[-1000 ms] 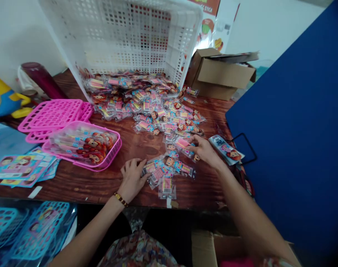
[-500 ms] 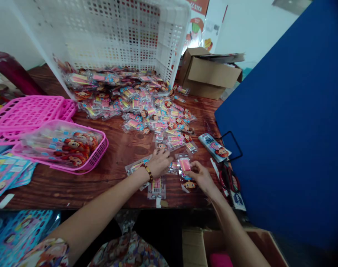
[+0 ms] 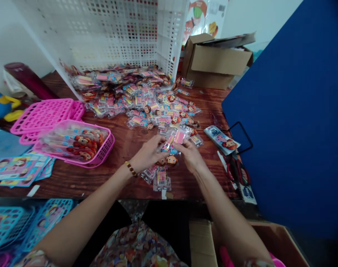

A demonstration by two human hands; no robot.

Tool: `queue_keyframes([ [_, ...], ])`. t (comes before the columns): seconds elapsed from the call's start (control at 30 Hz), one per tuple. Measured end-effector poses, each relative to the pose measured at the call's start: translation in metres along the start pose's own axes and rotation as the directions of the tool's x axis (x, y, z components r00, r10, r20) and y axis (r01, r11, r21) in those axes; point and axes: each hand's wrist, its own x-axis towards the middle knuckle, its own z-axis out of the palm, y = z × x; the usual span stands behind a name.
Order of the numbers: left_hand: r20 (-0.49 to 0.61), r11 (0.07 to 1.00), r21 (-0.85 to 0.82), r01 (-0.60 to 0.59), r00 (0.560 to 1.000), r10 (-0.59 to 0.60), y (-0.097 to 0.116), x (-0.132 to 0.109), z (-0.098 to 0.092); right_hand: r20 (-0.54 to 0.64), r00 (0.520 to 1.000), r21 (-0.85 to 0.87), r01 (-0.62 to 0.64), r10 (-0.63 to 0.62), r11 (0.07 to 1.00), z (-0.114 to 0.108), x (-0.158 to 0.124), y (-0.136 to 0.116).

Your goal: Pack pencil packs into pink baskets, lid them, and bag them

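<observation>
My right hand (image 3: 191, 155) pinches a clear plastic packet (image 3: 180, 137) with a pink and yellow insert and a cartoon head at its lower end. Close beside it, my left hand (image 3: 148, 152), with a beaded bracelet at the wrist, is closed on a similar packet (image 3: 169, 141). The two packets overlap between my hands, just above the table. Below my hands, a few more packets (image 3: 162, 177) lie on the wood. A large heap of the same packets (image 3: 163, 107) spreads beyond my fingers.
The heap spills from a tipped white crate (image 3: 130, 37). At left, a pink basket (image 3: 100, 159) holds packets standing in rows, near pink lattice pieces (image 3: 43, 113). Red-handled scissors (image 3: 237, 170) and a blue packet (image 3: 221, 140) lie right, by a blue panel (image 3: 282, 111). An open carton (image 3: 219, 63) stands behind.
My left hand has come up from the table with a packet. My right hand has lifted its packet and moved inward and away from me. The view has shifted slightly.
</observation>
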Motion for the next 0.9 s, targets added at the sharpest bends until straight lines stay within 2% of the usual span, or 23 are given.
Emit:
queue_keyframes([
  [0.07,-0.113,0.994,0.081,0.071,0.992,-0.062,-0.01,-0.028,-0.009,0.091,0.993,-0.17,0.083,-0.069,0.982,-0.007,0.007,-0.011],
  [0.13,-0.167,0.931,0.285,0.227,0.969,-0.185,-0.015,-0.06,-0.006,0.265,0.961,-0.417,0.193,-0.084,0.888,-0.011,0.012,-0.021],
  [0.17,-0.173,0.871,0.407,0.275,0.96,-0.222,-0.015,-0.074,-0.001,0.376,0.925,-0.54,0.264,-0.051,0.799,-0.009,0.013,-0.025],
  [0.23,-0.19,0.755,0.565,0.334,0.942,-0.275,-0.015,-0.098,0.014,0.568,0.816,-0.713,0.426,0.103,0.557,0.003,0.014,-0.029],
  [0.3,-0.177,0.716,0.604,0.349,0.935,-0.306,-0.014,-0.11,0.029,0.642,0.709,-0.766,0.57,0.292,0.298,0.022,0.013,-0.026],
  [0.33,-0.165,0.728,0.59,0.35,0.934,-0.316,-0.015,-0.113,0.035,0.641,0.673,-0.759,0.626,0.369,0.178,0.032,0.013,-0.022],
  [0.4,-0.141,0.779,0.525,0.344,0.937,-0.319,-0.018,-0.113,0.042,0.626,0.634,-0.708,0.706,0.453,-0.01,0.047,0.01,-0.013],
  [0.47,-0.131,0.819,0.468,0.333,0.942,-0.309,-0.022,-0.112,0.043,0.631,0.624,-0.648,0.751,0.462,-0.129,0.054,0.008,-0.005],
  [0.6,-0.186,0.83,0.435,0.349,0.937,-0.296,-0.025,-0.113,0.041,0.654,0.627,-0.571,0.776,0.423,-0.267,0.053,0.008,0.0],
  [0.73,-0.241,0.819,0.436,0.371,0.926,-0.291,-0.024,-0.115,0.043,0.637,0.598,-0.541,0.796,0.486,-0.271,0.057,0.015,-0.004],
  [0.83,-0.254,0.821,0.419,0.388,0.918,-0.305,-0.024,-0.114,0.044,0.584,0.617,-0.572,0.774,0.527,-0.272,0.062,0.018,-0.005],
  [0.9,-0.264,0.824,0.403,0.397,0.913,-0.31,-0.024,-0.114,0.045,0.589,0.627,-0.583,0.767,0.51,-0.268,0.062,0.016,-0.005],
])
